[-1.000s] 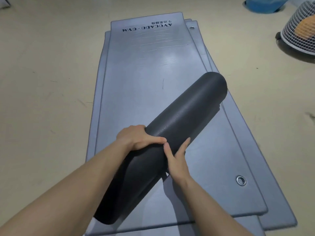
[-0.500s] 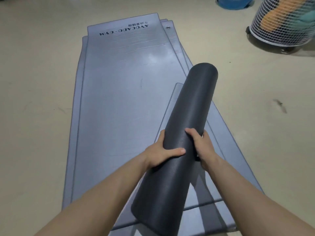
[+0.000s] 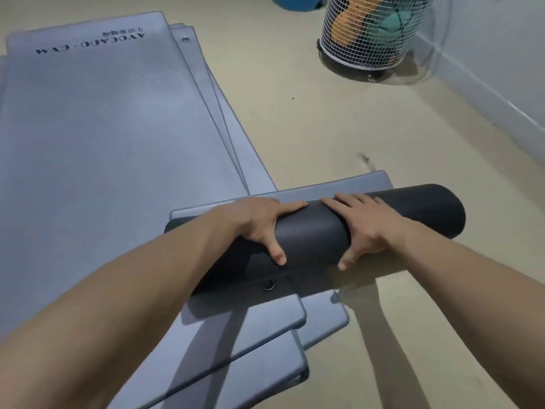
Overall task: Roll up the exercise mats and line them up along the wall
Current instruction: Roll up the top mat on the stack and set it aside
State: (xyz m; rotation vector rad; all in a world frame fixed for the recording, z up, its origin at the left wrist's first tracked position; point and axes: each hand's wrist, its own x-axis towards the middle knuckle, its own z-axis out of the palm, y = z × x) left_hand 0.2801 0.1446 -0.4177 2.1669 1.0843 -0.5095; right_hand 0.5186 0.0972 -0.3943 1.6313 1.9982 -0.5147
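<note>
A dark rolled mat (image 3: 424,209) lies crosswise over the right edge of a stack of flat grey mats (image 3: 94,149), its right end out over the bare floor. A loose grey flap (image 3: 348,185) of the same mat sticks out behind the roll. My left hand (image 3: 258,221) grips the roll near its middle, fingers over the top and thumb on the near side. My right hand (image 3: 364,224) holds it the same way just to the right. The top flat mat carries printed lettering at its far end.
A white wire basket (image 3: 373,36) holding orange and teal items stands at the back right, near a pale wall (image 3: 501,63) that runs along the right side. A blue object (image 3: 295,2) sits at the top edge. Beige floor (image 3: 324,128) lies between mats and wall.
The roll has swung from pointing away from me to lying crosswise, its far end now to the right. Both hands shifted onto its top, and my view turned toward the right wall.
</note>
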